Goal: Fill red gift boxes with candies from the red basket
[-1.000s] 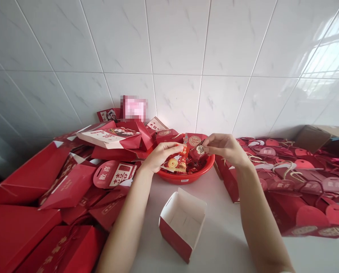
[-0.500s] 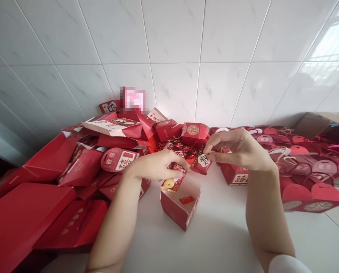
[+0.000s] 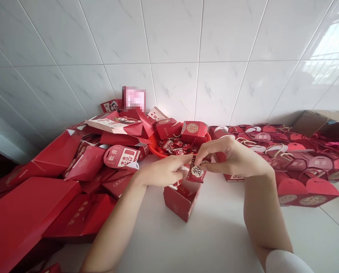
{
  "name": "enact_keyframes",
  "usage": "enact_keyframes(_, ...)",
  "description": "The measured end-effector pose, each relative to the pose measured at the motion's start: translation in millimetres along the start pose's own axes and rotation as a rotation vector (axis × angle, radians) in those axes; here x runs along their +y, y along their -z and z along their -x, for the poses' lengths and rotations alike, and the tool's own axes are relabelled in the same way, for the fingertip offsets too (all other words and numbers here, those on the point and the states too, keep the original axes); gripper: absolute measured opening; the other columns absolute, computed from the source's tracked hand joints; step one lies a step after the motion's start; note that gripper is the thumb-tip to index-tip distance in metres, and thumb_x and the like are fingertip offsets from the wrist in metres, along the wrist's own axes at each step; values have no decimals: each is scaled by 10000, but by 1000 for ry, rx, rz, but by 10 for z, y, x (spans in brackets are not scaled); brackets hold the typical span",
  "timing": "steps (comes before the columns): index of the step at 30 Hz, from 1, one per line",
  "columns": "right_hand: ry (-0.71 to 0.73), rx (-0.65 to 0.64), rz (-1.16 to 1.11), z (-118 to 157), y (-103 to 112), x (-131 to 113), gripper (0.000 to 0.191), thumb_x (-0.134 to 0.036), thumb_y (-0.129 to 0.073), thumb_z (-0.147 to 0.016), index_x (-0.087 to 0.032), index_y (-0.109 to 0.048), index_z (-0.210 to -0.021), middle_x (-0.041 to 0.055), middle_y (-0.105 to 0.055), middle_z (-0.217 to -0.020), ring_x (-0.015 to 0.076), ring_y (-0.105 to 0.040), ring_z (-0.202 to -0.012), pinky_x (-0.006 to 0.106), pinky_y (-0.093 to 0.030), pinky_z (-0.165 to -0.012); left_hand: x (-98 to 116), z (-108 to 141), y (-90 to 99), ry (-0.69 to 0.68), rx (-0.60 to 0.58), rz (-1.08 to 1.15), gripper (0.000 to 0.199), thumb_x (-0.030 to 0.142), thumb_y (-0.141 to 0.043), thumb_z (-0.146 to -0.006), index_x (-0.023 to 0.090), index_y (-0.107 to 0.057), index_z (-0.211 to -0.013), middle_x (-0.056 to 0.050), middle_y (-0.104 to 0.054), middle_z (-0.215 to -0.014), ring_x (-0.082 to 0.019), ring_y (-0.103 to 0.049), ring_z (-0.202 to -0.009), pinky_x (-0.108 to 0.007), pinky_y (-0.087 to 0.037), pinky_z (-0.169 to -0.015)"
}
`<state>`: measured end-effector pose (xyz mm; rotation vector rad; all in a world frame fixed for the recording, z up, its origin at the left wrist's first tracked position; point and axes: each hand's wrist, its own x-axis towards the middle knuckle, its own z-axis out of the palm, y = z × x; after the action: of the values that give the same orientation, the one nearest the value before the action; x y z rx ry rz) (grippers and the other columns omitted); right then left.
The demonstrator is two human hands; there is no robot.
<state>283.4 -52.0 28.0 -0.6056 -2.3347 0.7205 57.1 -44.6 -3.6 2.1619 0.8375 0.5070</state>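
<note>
My right hand (image 3: 224,157) pinches a dark red sweet packet (image 3: 197,173) with a white round label, just above a small open red box (image 3: 179,203). The box stands upright on the white table. My left hand (image 3: 167,170) is at the back left of the box, its fingers closed near the packet; what it grips, if anything, is hidden. A red and white packet shows partly below the left fingers, at the box's opening. Behind my hands is an orange-red basin (image 3: 156,151) with small red wrapped sweets (image 3: 176,146).
Red boxes and bags (image 3: 30,212) are heaped on the left. Rows of red handled boxes (image 3: 308,193) fill the right, with a cardboard box (image 3: 313,122) behind them. A white tiled wall (image 3: 172,87) rises at the back.
My right hand has moved left with the dark packet, now over the box. My left hand has shifted slightly right, and the basin is less covered. More red now shows inside the box.
</note>
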Motion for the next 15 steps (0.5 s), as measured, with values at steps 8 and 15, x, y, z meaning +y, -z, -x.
enact_keyframes(8,13,-139,106,-118,-206,100,199,-79,-631,-837,-212,-761,-908,-9,-765,-871,122,-675,-729,222,-506,-660,-34,135,130,37,22,-128,211,185,-604,-816,258,-760,-937,-33,-722,-1061,-236,-675,-1006,-260,-489,-859)
enact_keyframes(15,-16,-178,197,-191,-260,210,243,-54,-590,-846,-193,-740,-977,34,-745,-993,154,-682,-854,245,-514,-714,-133,236,263,133,9,-249,247,231,-736,-728,276,-791,-965,-17,-774,-1035,-239,-716,-950,-226,-493,-778)
